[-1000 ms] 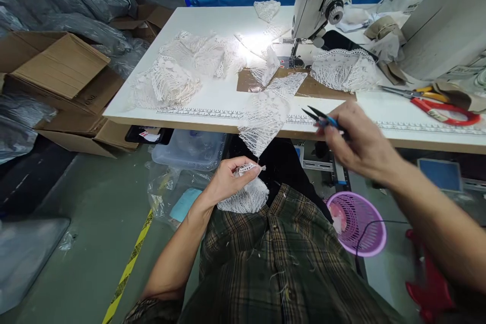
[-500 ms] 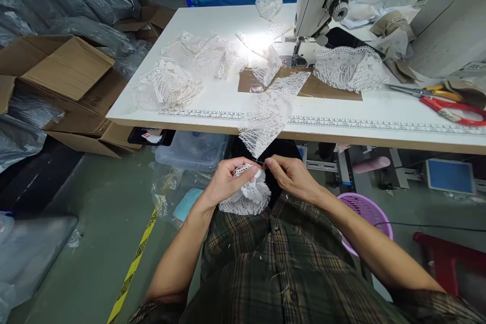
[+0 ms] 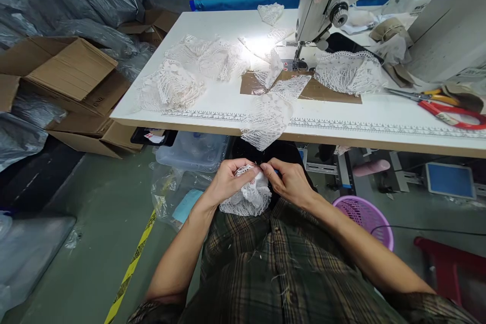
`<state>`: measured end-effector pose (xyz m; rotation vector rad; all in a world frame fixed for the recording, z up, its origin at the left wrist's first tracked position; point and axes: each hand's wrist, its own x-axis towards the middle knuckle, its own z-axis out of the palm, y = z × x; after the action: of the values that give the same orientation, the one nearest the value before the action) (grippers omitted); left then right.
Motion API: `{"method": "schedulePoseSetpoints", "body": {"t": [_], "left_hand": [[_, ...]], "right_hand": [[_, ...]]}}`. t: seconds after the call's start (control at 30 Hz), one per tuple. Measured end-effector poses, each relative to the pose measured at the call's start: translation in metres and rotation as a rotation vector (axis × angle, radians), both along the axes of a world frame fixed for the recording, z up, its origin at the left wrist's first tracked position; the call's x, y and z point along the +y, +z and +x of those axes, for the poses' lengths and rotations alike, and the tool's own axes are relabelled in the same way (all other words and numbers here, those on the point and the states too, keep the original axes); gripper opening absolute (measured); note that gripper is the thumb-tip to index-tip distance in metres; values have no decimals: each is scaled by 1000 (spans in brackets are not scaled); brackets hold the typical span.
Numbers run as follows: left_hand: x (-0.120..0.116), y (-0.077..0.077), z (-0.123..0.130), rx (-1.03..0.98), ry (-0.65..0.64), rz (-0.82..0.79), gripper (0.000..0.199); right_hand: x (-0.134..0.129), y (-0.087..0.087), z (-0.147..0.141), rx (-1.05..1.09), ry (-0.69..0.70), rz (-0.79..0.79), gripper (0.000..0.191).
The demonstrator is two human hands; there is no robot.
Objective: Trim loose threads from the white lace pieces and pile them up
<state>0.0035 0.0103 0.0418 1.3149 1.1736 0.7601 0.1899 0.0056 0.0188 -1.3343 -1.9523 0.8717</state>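
Above the lap: a white lace piece [image 3: 246,203] hung gathered in front of the plaid shirt [image 3: 261,268], just below the table's front edge.
Left hand: the left hand [image 3: 232,181] pinched that piece near its upper edge, thumb over curled fingers.
Right hand: the right hand [image 3: 289,182] was drawn in narrow, its thumb and forefinger meeting the left fingertips at the lace; a speck of blue showed beside it, but what it gripped could not be told.
Table edge: a lace strip [image 3: 266,117] lay across the printed ruler [image 3: 349,125] and drooped over the front of the white table [image 3: 216,21], its tip just above the hands.
Sewing machine: the sewing machine [image 3: 321,5] stood over a brown strip [image 3: 326,93], with a lace bundle [image 3: 347,72] right of its needle.
Table left: a lace heap [image 3: 174,86] lay crumpled.
Table right: red-handled scissors [image 3: 436,110] rested near the front edge.
Floor: a purple basket [image 3: 360,208] stood right of the lap, under the table; an open cardboard box [image 3: 76,73] sat beyond the table's left side.
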Motion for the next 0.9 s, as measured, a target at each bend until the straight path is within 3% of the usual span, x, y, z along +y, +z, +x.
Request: {"method": "schedulePoseSetpoints", "body": {"t": [0.13,0.23,0.33,0.47,0.6,0.7,0.8,0.9], "left_hand": [[6,-5,-4,8,-20,104,29],[14,-11,-3,-7,105,155,33],[25,-12,10,-46,226,126,43],[36,-6,31,-60,233,101,45],[18,-4,32,-214,25,-112,46],[-15,-18,22,-418,-214,-400,49],[-45,-41,15,-561,-448,-607,55],[-59,-60,19,-625,-464,-743,58]], "right_hand": [[-2,-5,6,154,-42,-74,36],[-6,-7,12,282,-71,-140,38],[-5,-10,12,356,-203,-124,46],[4,-12,10,417,-356,-67,46],[5,-8,9,496,-395,-62,48],[-9,0,5,496,-383,-49,48],[-23,6,0,419,-199,1,37],[-29,10,-3,293,9,100,17]]}}
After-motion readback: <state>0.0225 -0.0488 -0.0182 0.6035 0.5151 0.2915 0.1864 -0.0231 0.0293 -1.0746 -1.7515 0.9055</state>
